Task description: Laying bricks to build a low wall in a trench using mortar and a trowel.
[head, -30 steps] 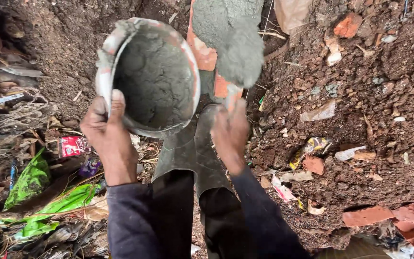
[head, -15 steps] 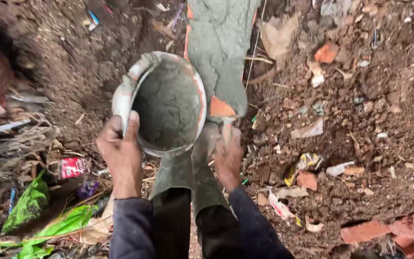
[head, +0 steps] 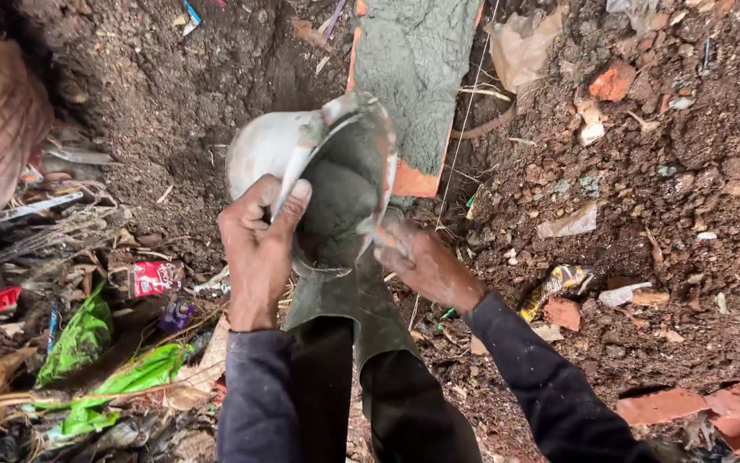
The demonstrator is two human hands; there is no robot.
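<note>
Fingers (head: 288, 206) grip tilted mortar pan (head: 318, 171); brick rubble (head: 614, 81), litter around.

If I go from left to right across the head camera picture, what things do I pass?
Green plastic wrapper → red packet → left hand → mortar pan → right hand → yellow wrapper → broken bricks.
</note>
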